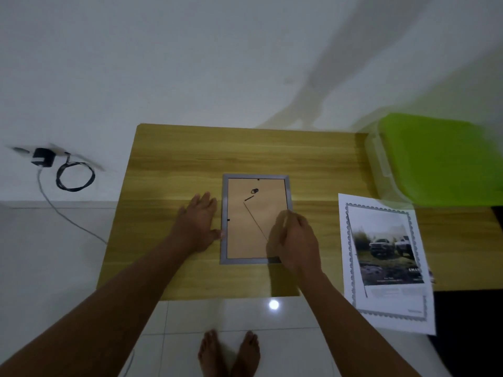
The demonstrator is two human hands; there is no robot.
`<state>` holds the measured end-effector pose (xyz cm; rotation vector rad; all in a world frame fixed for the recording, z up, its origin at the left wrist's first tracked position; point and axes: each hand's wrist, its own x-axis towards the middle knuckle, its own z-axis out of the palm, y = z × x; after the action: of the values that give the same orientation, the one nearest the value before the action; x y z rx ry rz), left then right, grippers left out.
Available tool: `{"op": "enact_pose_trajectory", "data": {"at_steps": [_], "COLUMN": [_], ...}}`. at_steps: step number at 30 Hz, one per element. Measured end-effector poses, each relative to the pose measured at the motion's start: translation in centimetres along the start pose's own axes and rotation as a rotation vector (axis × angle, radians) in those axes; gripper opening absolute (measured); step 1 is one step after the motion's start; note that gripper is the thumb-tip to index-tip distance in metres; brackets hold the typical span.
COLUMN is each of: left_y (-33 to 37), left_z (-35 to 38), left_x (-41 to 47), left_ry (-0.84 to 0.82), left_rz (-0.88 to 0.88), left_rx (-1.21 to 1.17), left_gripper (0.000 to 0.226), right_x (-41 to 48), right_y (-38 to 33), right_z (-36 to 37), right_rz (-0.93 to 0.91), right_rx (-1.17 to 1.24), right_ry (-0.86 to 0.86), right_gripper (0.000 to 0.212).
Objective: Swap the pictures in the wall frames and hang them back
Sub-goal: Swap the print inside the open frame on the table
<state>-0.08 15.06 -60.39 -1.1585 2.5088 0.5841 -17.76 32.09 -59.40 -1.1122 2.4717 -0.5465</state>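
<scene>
Centrally, on the wooden table (190, 153), I logged one grey picture frame (223, 197), lying face down with its brown backing board (242, 235) upward. A small black hanger (254, 191) sat near the board's top edge, and a thin diagonal line crossed the board.

Left hand (197, 221): flat on the tabletop just beside the frame's left rail, fingers straight and together, thumb touching that rail, holding nothing.

Right hand (295, 240): over the frame's lower right corner, fingers curled down toward the right rail. I could not tell whether they pinched anything there.

Printed sheet (386, 257): a picture of two pale trucks inside a scalloped grey border, face up on the table's right side, apart from the frame, its near end overhanging the table edge.

Green-lidded box (435, 159): at the table's far right.

Black plug (43, 157) and coiled cable (74, 189): on the white wall to the left.

Bare feet (228, 352): on glossy white tiles below the table's near edge.
</scene>
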Motion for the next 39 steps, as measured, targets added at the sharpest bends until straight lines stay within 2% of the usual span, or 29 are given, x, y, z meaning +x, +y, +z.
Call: {"op": "enact_pose_trajectory", "data": {"at_steps": [2, 5, 7, 9, 11, 12, 13, 19, 23, 27, 29, 32, 34, 36, 39], "left_y": [0.8, 1.0, 0.8, 0.9, 0.9, 3.4, 5.1, 4.9, 5.3, 6.2, 6.3, 6.6, 7.4, 8.3, 9.7], "left_z": [0.2, 0.0, 0.1, 0.5, 0.3, -0.6, -1.4, -1.7, -2.3, -5.4, -7.1, -9.3, -10.7, -11.7, -11.9], "left_x": [-0.2, -0.7, -1.2, -1.4, -1.5, -2.2, -2.9, -4.3, -4.7, -6.1, -7.0, -8.2, -9.2, -9.9, -10.5], "left_ry": [0.03, 0.099, 0.149, 0.186, 0.2, 0.231, 0.233, 0.114, 0.113, -0.05, -0.066, -0.005, 0.072, 0.15, 0.232], "left_rz": [-0.03, -0.08, -0.085, -0.013, 0.069, 0.07, 0.045, -0.096, -0.176, -0.136, -0.101, -0.029, 0.035, 0.072, 0.138], "left_rx": [0.002, -0.054, -0.112, -0.255, -0.423, -0.501, -0.591, -1.068, -1.279, -1.478, -1.495, -1.46, -1.333, -1.176, -1.085], "left_gripper": [0.08, 0.071, 0.067, 0.061, 0.052, 0.052, 0.055, 0.068, 0.067, 0.084, 0.091, 0.093, 0.091, 0.089, 0.084], "right_x": [1.1, 2.6, 2.6, 2.5, 2.4, 2.2, 1.9, 1.9, 2.5, 2.6, 2.5, 1.9, 1.6, 1.3, 0.5], "right_y": [-0.6, -1.3, -1.5, -1.3, -1.3, 0.0, 0.9, 1.2, 0.5, -1.0, -2.0, -3.9, -5.5, -7.4, -10.2], "right_z": [-0.6, -1.0, -0.8, -1.0, -1.3, -3.9, -5.6, -6.1, -6.6, -9.0, -10.2, -11.9, -12.9, -13.7, -14.7], "right_rz": [0.048, 0.112, 0.148, 0.177, 0.217, 0.232, 0.23, 0.298, 0.304, 0.272, 0.238, 0.183, 0.146, 0.101, 0.031], "right_rx": [0.021, 0.086, 0.139, 0.259, 0.431, 0.504, 0.562, 0.815, 0.866, 0.916, 0.896, 0.799, 0.697, 0.623, 0.607], "right_ry": [-0.014, -0.086, -0.123, -0.102, -0.056, -0.054, -0.063, -0.116, -0.114, -0.074, -0.058, -0.058, -0.091, -0.141, -0.17], "right_gripper": [0.028, 0.007, 0.019, 0.015, 0.027, 0.034, 0.039, 0.059, 0.059, 0.055, 0.054, 0.048, 0.043, 0.048, 0.053]}}
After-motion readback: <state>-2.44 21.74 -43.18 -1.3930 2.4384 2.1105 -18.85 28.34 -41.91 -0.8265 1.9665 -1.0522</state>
